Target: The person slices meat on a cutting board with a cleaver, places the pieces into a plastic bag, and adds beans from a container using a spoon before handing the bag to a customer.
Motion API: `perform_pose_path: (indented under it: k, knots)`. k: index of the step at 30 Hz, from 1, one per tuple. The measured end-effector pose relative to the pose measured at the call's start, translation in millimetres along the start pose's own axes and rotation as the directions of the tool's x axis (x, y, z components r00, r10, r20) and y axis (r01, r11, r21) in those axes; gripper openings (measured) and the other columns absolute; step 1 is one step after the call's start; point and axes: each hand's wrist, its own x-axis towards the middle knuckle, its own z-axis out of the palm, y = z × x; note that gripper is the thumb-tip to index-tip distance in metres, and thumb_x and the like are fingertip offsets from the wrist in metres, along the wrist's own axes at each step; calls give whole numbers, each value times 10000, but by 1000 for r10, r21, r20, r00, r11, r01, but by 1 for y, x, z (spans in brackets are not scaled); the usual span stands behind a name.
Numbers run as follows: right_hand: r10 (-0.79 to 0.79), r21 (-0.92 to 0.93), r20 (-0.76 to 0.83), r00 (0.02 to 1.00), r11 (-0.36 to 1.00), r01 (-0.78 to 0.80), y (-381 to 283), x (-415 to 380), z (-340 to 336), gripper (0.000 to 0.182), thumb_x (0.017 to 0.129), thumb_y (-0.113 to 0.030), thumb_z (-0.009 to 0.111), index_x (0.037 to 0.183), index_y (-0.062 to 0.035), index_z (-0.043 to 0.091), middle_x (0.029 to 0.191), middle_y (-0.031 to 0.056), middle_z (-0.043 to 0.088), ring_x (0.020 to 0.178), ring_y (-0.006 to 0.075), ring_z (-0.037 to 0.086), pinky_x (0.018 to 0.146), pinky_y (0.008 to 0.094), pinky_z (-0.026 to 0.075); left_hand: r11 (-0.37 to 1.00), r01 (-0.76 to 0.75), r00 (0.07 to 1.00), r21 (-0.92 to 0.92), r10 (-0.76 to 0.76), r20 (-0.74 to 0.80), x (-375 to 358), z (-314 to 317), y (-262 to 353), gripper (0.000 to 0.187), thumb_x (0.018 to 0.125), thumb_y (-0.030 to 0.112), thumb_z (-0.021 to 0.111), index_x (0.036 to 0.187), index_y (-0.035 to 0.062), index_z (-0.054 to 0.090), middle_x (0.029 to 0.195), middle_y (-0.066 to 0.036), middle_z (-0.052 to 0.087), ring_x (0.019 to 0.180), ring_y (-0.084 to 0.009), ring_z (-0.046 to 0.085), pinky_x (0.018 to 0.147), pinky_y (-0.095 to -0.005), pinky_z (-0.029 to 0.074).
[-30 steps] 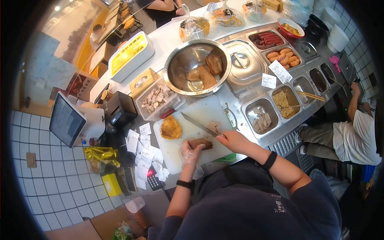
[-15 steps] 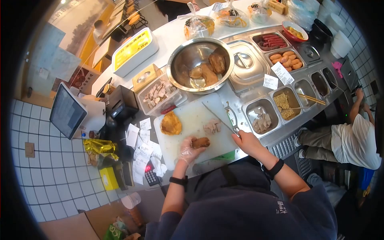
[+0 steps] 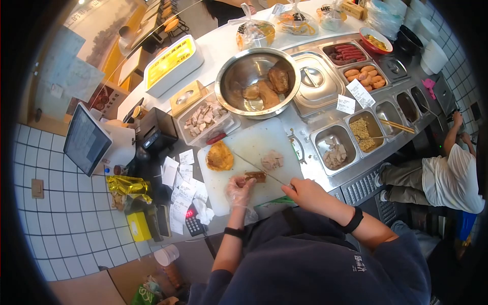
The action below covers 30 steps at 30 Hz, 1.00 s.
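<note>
My left hand (image 3: 240,191), in a clear plastic glove, holds a brown piece of meat (image 3: 257,177) against the white cutting board (image 3: 249,133). Closed round a knife (image 3: 250,163) is my bare right hand (image 3: 311,194). The blade points up and left, passing just over or against the far side of the meat; contact is hard to judge. A round golden-brown flatbread (image 3: 219,156) lies at the board's left. Behind the blade sits a small heap of chopped meat (image 3: 272,160). A dark red piece of food, perhaps a sausage or pepper (image 3: 217,138), rests at the board's far left edge.
Beyond the board stand a steel bowl (image 3: 231,96) of large meat pieces and a plastic tub (image 3: 204,120) of chopped meat. Steel pans (image 3: 330,146) of food line the right. Receipts (image 3: 183,195) and a calculator (image 3: 193,221) lie left. A co-worker (image 3: 437,175) stands at right.
My right hand has moved left and down, bringing the knife's blade from the board's right side across to the meat. My left hand has shifted slightly left, its fingers more curled.
</note>
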Motion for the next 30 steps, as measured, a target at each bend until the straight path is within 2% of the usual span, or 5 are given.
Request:
perform_pose_path:
  k: [2,11,17,23,30]
  knots:
    - [-1,-35,7,1000,999,1,-5,-1,2,391,897,-358,476,824,8,591,712,237,611,718,405,605,672,473,486,991,-32,999,131,35,-23,-1,0,7,318,601,97,830,741,84,545,644,42,510,583,-56,453,547,-217,408]
    - [-44,-65,-48,998,997,41,4,39,53,374,887,-365,492,839,-6,590,753,228,622,743,402,607,681,482,483,981,-46,998,191,54,-38,7,6,2,346,569,134,832,700,72,518,628,24,452,553,-116,413,527,-270,404]
    - [13,62,45,999,998,-15,26,66,27,398,892,-386,472,846,-12,599,805,244,617,798,393,604,713,484,472,964,144,989,224,-150,12,5,1,40,322,578,103,829,680,72,525,638,36,494,586,-85,446,547,-243,408]
    - [-10,-8,85,996,1000,11,8,15,1,419,908,-391,453,846,5,579,758,244,600,752,418,588,670,483,455,983,184,983,-11,-183,30,13,1,4,317,569,41,833,701,74,547,642,21,527,558,-77,454,531,-230,418]
    - [32,92,32,999,995,-35,19,75,43,430,887,-411,459,863,-13,618,841,232,623,817,409,596,733,477,468,990,120,991,71,-123,43,14,0,9,356,561,15,832,671,83,500,623,38,490,566,-76,443,528,-229,412]
